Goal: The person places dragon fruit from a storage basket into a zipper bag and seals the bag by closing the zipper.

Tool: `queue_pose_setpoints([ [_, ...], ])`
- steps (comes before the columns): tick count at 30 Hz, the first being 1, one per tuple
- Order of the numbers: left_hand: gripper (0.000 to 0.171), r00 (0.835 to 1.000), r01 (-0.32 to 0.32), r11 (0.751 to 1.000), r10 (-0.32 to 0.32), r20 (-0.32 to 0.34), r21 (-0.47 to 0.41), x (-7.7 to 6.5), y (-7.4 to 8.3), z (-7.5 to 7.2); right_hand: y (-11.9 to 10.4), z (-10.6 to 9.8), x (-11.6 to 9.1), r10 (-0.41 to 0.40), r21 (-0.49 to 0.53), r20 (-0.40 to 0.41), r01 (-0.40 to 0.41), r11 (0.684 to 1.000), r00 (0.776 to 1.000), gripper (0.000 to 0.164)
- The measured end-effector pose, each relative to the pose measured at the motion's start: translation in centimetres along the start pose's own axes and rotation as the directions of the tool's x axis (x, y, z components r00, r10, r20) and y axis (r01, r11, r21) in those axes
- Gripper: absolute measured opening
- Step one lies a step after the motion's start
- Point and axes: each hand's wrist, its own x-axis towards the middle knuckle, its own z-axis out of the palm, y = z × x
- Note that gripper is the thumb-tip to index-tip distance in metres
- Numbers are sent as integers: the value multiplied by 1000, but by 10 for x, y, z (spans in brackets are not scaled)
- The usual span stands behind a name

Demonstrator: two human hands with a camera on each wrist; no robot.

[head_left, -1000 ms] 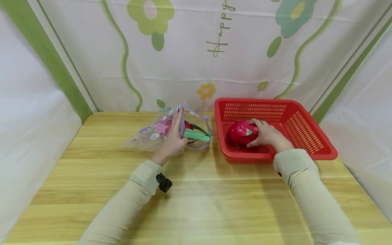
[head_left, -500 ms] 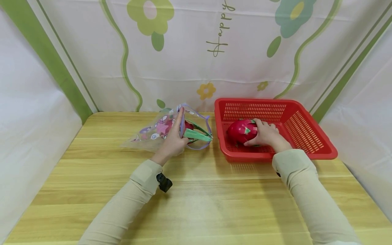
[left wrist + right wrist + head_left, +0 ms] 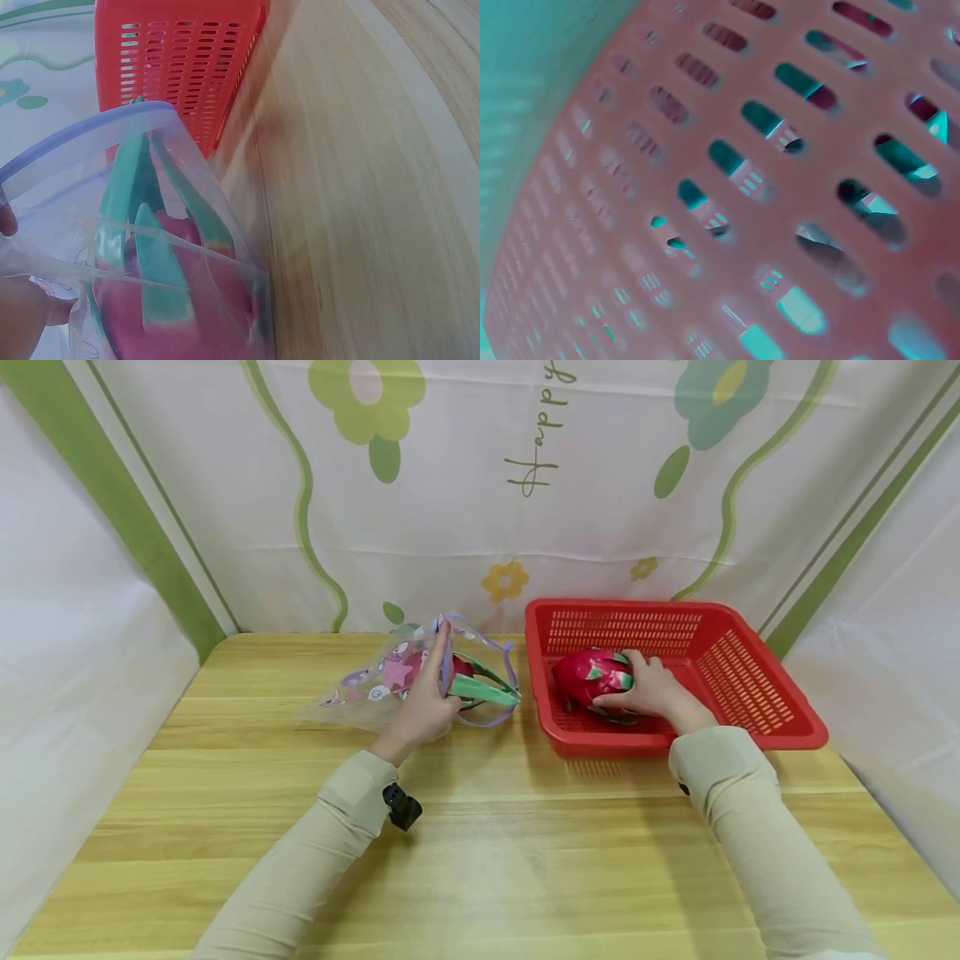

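Observation:
My left hand (image 3: 420,710) holds the mouth of a clear, printed plastic bag (image 3: 360,703) lying on the table, its index finger stretched along the purple-edged opening. A dragon fruit (image 3: 157,322) with long green leaf scales is inside the bag, the leaf tips pointing out toward the mouth. In the left wrist view, parts of the thumb and a finger show at the bag's edge. My right hand (image 3: 662,695) grips another dragon fruit (image 3: 583,675), pink-red with green scales, inside the red basket (image 3: 678,742). The right wrist view shows mostly slotted basket wall; the right hand is hidden there.
The basket stands at the back right of the wooden table (image 3: 480,860), just right of the bag. A white printed curtain (image 3: 435,527) hangs behind, and white cloth stands along both sides.
In the right hand's grip, the dragon fruit has turned and tilted a little, still in the basket. The left hand and the bag stay where they were.

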Motion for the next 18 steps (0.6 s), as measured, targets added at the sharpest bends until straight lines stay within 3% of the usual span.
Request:
queue_pose_setpoints([
  [8,104,1000,-2,1000,2,1,2,0,0,1,3,0,-2,0,-8,7,0,1000,1000,100],
  [18,104,1000,18,1000,-18,-5,-1,1,-1,2,5,5,2,-39,-39,-73,37,999,997,96],
])
